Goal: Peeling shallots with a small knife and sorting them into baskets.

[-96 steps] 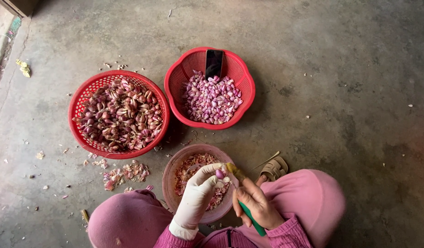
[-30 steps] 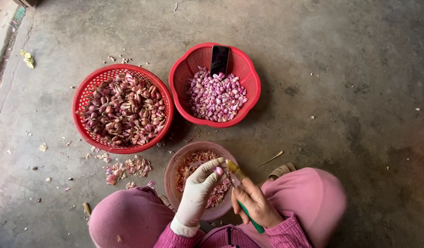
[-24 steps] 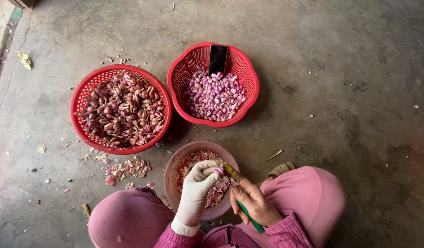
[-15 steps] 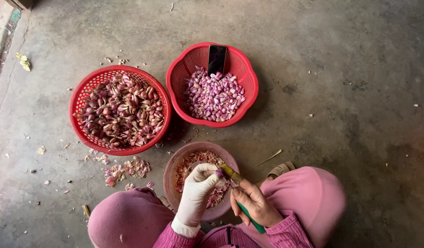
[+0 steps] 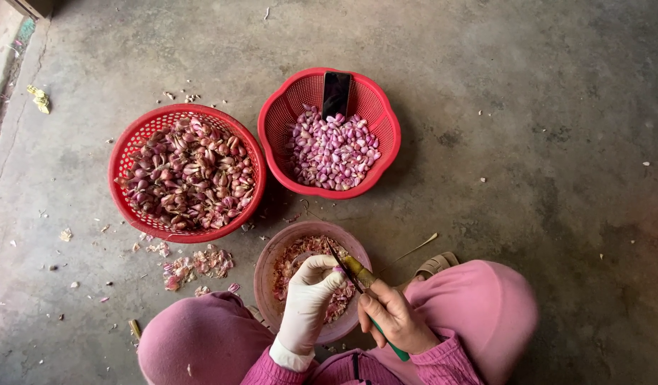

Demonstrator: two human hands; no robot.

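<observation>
A bare grey concrete floor, littered with bits of peel, carries everything here. Over the pink bowl (image 5: 268,265) of papery skins, near the floor's lower edge, the white-gloved left hand (image 5: 309,299) is curled round a small shallot that the fingers almost hide. The bare right hand (image 5: 394,317) grips a green-handled knife (image 5: 357,274), its blade tip against the gloved fingertips. Beyond the bowl sit two red baskets: the left basket (image 5: 129,142) holds unpeeled shallots, the right basket (image 5: 375,114) holds peeled purple ones and a dark phone (image 5: 336,93) leaning on its far rim. Pink-clad knees frame the bowl
</observation>
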